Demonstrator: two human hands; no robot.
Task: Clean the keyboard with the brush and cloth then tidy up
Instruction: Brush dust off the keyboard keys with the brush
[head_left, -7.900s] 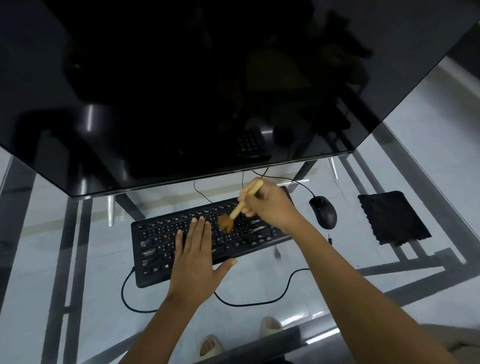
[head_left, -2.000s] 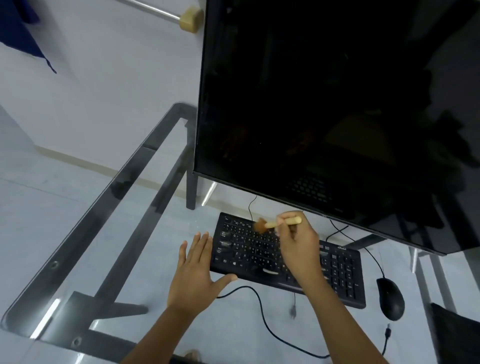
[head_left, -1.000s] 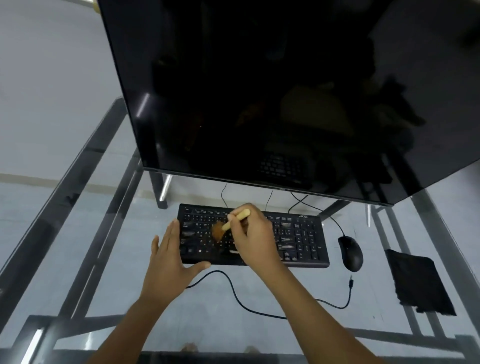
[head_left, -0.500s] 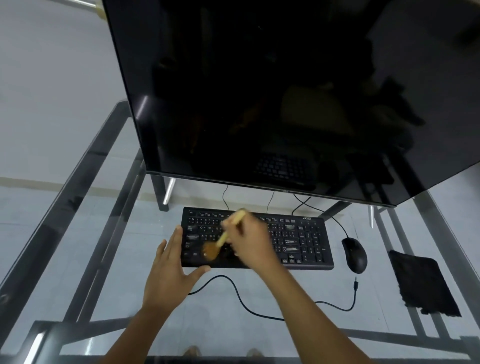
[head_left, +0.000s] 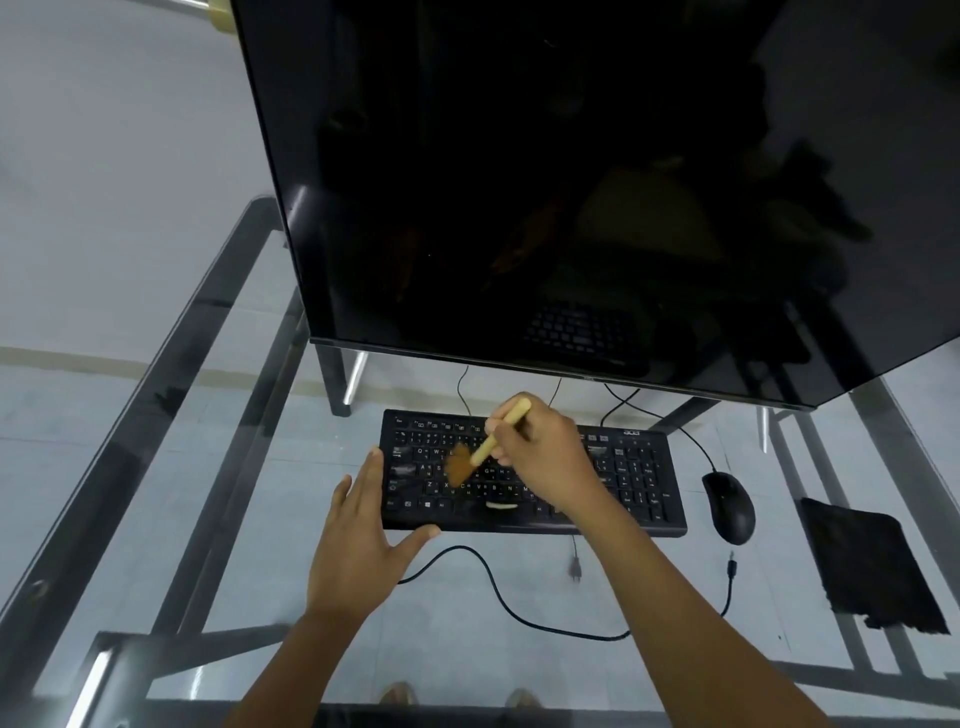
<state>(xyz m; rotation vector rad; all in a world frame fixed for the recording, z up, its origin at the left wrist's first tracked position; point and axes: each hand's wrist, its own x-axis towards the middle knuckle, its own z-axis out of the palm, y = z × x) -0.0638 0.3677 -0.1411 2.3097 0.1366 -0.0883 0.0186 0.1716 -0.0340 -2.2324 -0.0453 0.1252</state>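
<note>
Brushing left half of keyboard, left hand bracing its corner.

Right hand (head_left: 540, 457) has its fingers curled round the pale wooden handle of a small brown-bristled brush (head_left: 483, 451); bristles blurred, down on the left-centre keys of the flat black corded keyboard (head_left: 634, 483). Left hand (head_left: 358, 540) lies flat, fingers straight and apart, gripping nothing; fingertips at the keyboard's left edge, thumb against its front edge. Keyboard sits on a glass-topped table with a dark metal frame (head_left: 171, 374), below a large black switched-off monitor (head_left: 545, 182). Black oval mouse (head_left: 728, 506) just right of the keyboard. Dark square cloth (head_left: 867, 564) lies flat further right, apart from the mouse, untouched.
</note>
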